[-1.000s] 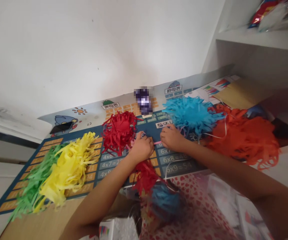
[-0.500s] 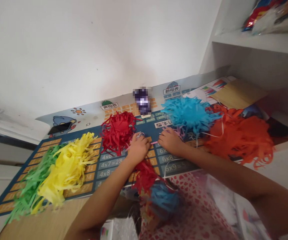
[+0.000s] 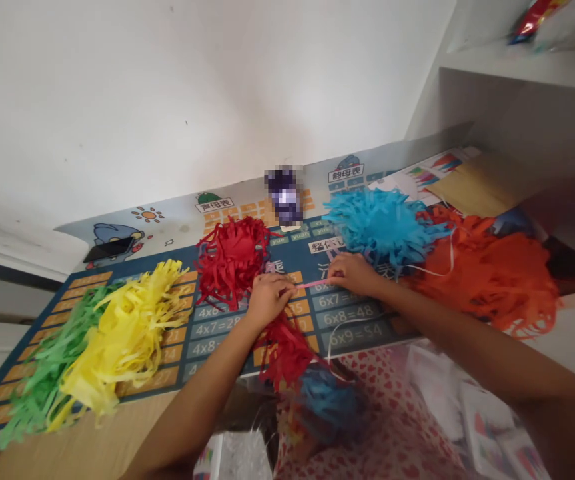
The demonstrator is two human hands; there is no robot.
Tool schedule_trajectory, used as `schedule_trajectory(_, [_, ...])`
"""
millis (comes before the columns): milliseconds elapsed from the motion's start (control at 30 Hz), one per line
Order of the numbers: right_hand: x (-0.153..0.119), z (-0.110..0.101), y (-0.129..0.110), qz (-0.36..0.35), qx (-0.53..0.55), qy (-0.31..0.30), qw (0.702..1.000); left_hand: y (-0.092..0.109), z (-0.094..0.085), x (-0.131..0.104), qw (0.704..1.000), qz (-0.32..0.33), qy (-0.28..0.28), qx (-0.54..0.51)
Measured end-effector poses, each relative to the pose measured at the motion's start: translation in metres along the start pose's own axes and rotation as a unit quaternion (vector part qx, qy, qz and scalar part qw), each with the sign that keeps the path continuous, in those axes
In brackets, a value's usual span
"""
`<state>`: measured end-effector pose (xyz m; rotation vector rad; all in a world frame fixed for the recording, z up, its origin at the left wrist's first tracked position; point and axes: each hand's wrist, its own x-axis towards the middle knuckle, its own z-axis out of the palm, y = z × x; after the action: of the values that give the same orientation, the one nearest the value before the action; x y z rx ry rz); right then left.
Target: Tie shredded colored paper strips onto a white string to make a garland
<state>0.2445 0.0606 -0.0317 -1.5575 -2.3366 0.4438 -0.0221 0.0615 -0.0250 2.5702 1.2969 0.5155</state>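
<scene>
A narrow pink strip (image 3: 312, 284) runs straight between my two hands above the printed desk mat. Its left end is pinched in my left hand (image 3: 271, 298), its right end in my right hand (image 3: 356, 273). Just beyond my left hand lies a red fringed paper bundle (image 3: 232, 257). A light blue fringed bundle (image 3: 384, 223) lies behind my right hand. Under my left wrist, more red fringe (image 3: 287, 350) hangs over the mat's near edge, with a blue fringed piece (image 3: 330, 400) below it near my lap.
Yellow fringe (image 3: 122, 333) and green fringe (image 3: 57, 363) lie on the mat (image 3: 167, 373) at left. Orange fringe (image 3: 492, 273) and a brown envelope (image 3: 482, 183) are at right. A dark phone (image 3: 110, 249) rests at back left. A shelf (image 3: 532, 70) juts out upper right.
My hands have closed into pinches, and more of the pink strip shows between them. My right hand has shifted slightly right. The view has tilted a little.
</scene>
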Motion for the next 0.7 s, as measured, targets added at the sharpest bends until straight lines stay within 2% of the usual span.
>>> schedule_trajectory(267, [0.010, -0.007, -0.004, 0.020, -0.020, -0.045, 0.999, 0.009, -0.002, 0.009, 0.998, -0.052, -0.025, 0.005])
schedule_trajectory(533, [0.018, -0.013, -0.012, 0.044, -0.061, -0.076, 0.994, 0.012, -0.004, 0.025, 0.992, -0.072, -0.076, 0.072])
schedule_trajectory(633, [0.017, -0.014, -0.021, 0.037, -0.083, -0.059, 0.994, 0.017, -0.005, 0.026, 0.990, -0.044, -0.073, 0.108])
schedule_trajectory(700, [0.013, -0.015, -0.031, -0.001, -0.109, -0.041, 0.993, 0.022, -0.006, 0.023, 0.988, 0.035, -0.077, 0.133])
